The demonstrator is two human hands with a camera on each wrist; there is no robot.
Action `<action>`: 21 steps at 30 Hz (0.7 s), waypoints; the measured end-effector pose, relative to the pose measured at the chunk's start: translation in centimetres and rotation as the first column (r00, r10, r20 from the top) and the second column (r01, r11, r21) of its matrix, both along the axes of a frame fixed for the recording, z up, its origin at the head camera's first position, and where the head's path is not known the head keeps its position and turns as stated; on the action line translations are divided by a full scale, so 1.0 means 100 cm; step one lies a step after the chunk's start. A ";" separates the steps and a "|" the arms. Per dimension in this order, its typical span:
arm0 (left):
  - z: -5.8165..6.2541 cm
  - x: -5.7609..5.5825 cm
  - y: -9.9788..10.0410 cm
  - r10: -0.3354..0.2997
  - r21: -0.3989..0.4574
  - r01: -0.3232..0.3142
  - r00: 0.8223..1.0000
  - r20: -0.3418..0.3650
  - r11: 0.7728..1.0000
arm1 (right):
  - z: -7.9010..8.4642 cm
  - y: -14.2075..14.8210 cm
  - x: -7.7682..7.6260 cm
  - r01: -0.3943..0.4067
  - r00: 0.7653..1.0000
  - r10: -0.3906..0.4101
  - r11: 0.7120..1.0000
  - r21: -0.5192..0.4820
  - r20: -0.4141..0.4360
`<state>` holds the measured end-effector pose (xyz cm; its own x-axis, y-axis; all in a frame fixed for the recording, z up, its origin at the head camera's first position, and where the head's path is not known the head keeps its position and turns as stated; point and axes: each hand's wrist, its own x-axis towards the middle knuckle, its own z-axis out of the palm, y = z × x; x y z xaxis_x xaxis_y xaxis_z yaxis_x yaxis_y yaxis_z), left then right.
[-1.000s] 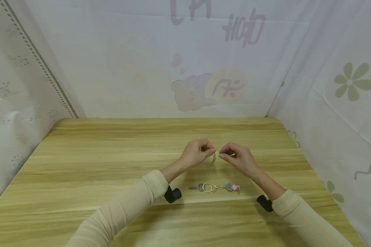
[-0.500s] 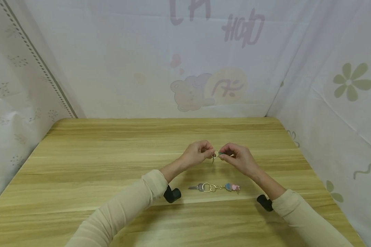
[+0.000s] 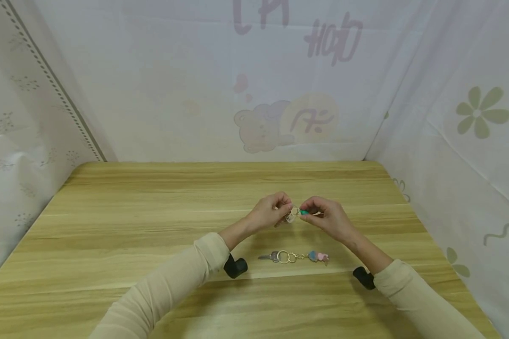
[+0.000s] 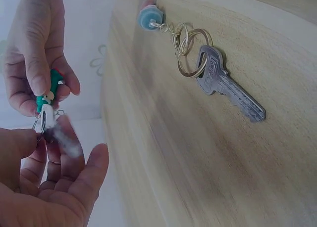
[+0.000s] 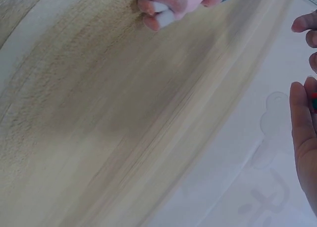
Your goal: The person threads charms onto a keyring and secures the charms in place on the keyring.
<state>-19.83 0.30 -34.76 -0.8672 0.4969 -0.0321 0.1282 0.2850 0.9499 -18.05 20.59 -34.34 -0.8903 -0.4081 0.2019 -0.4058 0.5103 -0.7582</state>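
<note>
Above the table, my left hand [image 3: 269, 210] pinches a metal key ring [image 3: 295, 211] between thumb and fingers. A key [image 4: 67, 143], blurred in the left wrist view, hangs from that ring beside the left fingers. My right hand [image 3: 328, 219] holds a small green charm [image 4: 55, 81] with a red end, joined to the ring side. Below the hands lies a second keychain: a silver key [image 4: 230, 91], gold rings [image 3: 283, 256] and a blue-and-pink figure charm [image 3: 318, 256]. In the right wrist view, only the edges of both hands show.
Under the hands is a wood-grain table [image 3: 152, 226]. Black wrist camera mounts [image 3: 236, 267] sit beneath each forearm. Printed white cloth [image 3: 174, 94] hangs behind the table and on both sides.
The hanging key and ring have swung left toward my left fingers. More of the green charm shows at my right fingertips. Both hands stay nearly in place; the keychain on the table lies still.
</note>
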 end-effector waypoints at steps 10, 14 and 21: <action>-0.001 0.000 -0.002 -0.007 0.010 0.006 0.999 0.042 1.000 | -0.005 0.007 -0.001 -0.020 1.000 0.020 1.000 0.009 -0.002; -0.002 -0.001 -0.003 -0.011 -0.018 0.011 1.000 0.005 1.000 | -0.007 0.009 -0.001 -0.015 1.000 0.015 1.000 0.014 0.021; -0.003 -0.002 -0.002 0.012 -0.078 -0.015 0.999 -0.042 0.997 | -0.008 0.010 -0.002 -0.027 0.998 0.026 0.999 0.028 0.051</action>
